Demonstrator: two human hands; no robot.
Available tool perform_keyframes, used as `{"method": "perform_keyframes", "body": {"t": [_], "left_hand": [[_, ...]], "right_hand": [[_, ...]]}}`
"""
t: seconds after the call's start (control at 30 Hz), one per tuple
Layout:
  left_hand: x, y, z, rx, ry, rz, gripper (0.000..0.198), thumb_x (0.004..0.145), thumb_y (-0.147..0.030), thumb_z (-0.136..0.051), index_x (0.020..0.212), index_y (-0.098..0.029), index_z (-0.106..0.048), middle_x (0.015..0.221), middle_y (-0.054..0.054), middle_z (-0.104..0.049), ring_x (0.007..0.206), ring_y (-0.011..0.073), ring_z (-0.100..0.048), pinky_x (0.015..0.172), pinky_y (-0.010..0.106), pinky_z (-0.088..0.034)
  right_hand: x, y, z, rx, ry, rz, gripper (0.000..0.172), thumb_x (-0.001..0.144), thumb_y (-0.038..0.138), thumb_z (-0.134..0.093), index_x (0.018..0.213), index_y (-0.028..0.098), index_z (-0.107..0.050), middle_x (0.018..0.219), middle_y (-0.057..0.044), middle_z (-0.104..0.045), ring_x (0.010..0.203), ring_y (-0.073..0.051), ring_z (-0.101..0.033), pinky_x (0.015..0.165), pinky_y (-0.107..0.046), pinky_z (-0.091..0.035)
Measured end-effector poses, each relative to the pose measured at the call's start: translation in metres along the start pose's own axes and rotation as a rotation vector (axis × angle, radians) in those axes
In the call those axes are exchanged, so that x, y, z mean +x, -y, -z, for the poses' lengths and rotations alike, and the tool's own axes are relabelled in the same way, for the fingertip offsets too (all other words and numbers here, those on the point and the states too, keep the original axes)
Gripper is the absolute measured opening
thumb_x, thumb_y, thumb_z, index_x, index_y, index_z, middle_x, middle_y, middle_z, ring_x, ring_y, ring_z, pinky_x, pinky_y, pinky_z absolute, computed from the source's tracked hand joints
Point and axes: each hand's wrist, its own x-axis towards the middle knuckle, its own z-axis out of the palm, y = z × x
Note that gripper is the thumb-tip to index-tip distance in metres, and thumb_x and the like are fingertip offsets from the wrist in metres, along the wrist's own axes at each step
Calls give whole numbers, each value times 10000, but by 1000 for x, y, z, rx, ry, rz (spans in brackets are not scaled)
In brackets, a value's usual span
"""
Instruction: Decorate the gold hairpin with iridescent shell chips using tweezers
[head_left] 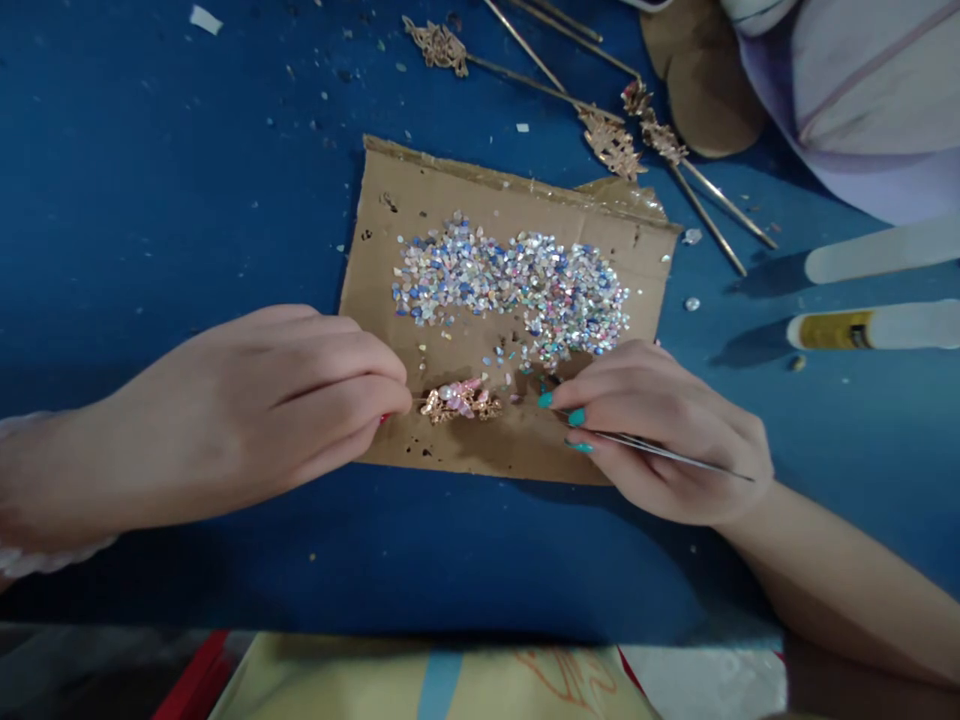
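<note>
2 bare hands meet over a piece of cardboard (390, 220) that lies on the blue table (150, 180). The left hand (277, 410) has its grip clenched: thumb and forefinger pinch the thin stem of a small gold ornament (459, 400). It rests on the lower part of the cardboard, between both hands, and already carries some pink and pearl-like stones. The right hand (667, 430), with turquoise nails, grasps thin metal tweezers (660, 452). Their back end points out past the wrist and their tips point toward the ornament, but the fingers cover the tips, so I cannot tell if a stone is caught there. Just above the ornament a wide heap of small shiny stones (517, 285) is spread on the cardboard, with a few loose ones near the right fingertips. I judge that the step in hand is the setting of stones on the ornament, 1 at a time, and that part of the gold is not yet covered. A next move of this kind would call for a steady left pinch, so that the ornament does not turn. It would also call for a light, exact touch of the tweezers, because the stones are tiny and may slip. Farther up on the table lie several gold hair sticks (611, 140) with similar heads. At the right a tube with a yellow label (870, 328) lies well apart from the work.
</note>
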Motion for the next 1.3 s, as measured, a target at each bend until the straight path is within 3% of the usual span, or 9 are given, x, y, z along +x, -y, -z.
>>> {"method": "perform_keyframes", "body": {"t": [0.9, 1.1, 1.3], "left_hand": [[-1, 0, -1, -5, 17, 7, 325, 1096, -133, -530, 1349, -268, -685, 1278, -16, -766, 1281, 155, -710, 1198, 358, -538], [1, 0, -1, -23, -1, 7, 335, 1071, -109, -548, 1332, -252, -701, 1274, -9, -772, 1260, 154, -719, 1204, 351, -552], [0, -2, -2, -5, 3, 3, 317, 1092, -117, -541, 1351, -244, -672, 1263, -3, -739, 1285, 168, -689, 1174, 366, -534]], "right_hand": [[-2, -1, 3, 34, 15, -18, 101, 979, 145, -773, 1016, 218, -715, 980, -72, -876, 808, -201, -846, 733, -338, -716], [3, 3, 6, 56, 86, -44, 60, 1052, 158, -699, 1038, 216, -702, 993, -80, -878, 868, -185, -858, 815, -347, -741], [11, 14, 2, 3, 87, -53, 85, 1032, 129, -717, 1002, 205, -697, 1024, -84, -870, 873, -184, -851, 855, -347, -746]]}}
